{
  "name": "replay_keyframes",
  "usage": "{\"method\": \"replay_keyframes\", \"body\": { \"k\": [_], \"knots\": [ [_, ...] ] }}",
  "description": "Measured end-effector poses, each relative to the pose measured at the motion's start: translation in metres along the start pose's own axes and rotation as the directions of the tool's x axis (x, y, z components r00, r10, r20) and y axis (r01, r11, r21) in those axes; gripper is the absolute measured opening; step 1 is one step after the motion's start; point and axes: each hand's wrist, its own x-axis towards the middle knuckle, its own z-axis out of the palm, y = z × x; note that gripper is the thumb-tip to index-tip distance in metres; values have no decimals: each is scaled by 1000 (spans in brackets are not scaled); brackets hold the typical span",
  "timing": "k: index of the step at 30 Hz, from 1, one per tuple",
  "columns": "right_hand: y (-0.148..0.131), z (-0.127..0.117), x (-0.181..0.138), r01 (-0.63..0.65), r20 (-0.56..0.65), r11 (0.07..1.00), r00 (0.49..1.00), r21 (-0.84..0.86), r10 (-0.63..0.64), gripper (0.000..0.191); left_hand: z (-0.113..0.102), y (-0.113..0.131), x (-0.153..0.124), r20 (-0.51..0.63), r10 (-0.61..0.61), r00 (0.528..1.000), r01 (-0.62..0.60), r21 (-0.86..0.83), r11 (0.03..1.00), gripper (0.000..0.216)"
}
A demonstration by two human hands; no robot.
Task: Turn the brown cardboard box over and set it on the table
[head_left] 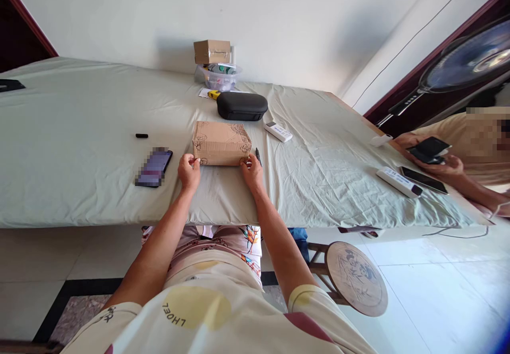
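A brown cardboard box point(221, 140) with dark drawings at its corners lies on the cloth-covered table in front of me. My left hand point(189, 171) grips its near left corner, thumb against the front face. At the near right corner, my right hand point(252, 172) holds the box the same way, fingers closed on the edge. Just beyond that hand lies a black marker point(258, 156), partly hidden by it. A small black pen cap point(142, 136) and a phone point(154, 167) rest to the left of the box.
Behind the box are a black zip case point(242, 106), a yellow tape measure point(214, 94), and a plastic tub point(220, 79) under another carton point(212, 52). White packs point(279, 131) lie rightward. A person point(450, 157) holds a dark device at right; a stool point(356, 278) stands below.
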Motion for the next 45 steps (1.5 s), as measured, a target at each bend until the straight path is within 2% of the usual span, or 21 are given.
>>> {"method": "replay_keyframes", "body": {
  "k": [8,13,16,18,21,23,26,32,37,45],
  "knots": [
    [1,3,0,30,-38,995,999,96,-26,41,4,-7,1,-45,35,998,-37,-44,998,9],
    [3,2,1,46,-59,994,997,104,-40,38,4,-11,1,-24,68,997,-69,-24,997,11],
    [1,4,-1,69,-53,995,996,75,-65,42,7,-10,-3,-5,117,993,-117,20,993,29],
    [-3,7,-5,78,-54,997,996,19,-77,55,11,-7,-8,11,143,990,-143,71,987,58],
    [-15,16,-12,28,-77,993,996,-112,-37,91,17,2,-16,73,150,986,-160,154,975,96],
    [-23,22,-16,-26,-95,981,995,-192,8,113,19,10,-22,118,137,984,-160,214,964,108],
    [-33,26,-19,-70,-122,960,992,-271,38,126,18,21,-27,136,104,985,-141,303,942,112],
    [-41,27,-19,-108,-137,936,988,-335,65,125,13,33,-29,111,65,992,-101,363,926,107],
    [-43,28,-20,-103,-126,933,990,-344,62,124,11,38,-27,118,27,993,-69,370,927,112],
    [-40,25,-19,-59,-80,965,996,-254,40,117,12,32,-25,116,18,993,-54,315,947,117]
  ]
}}
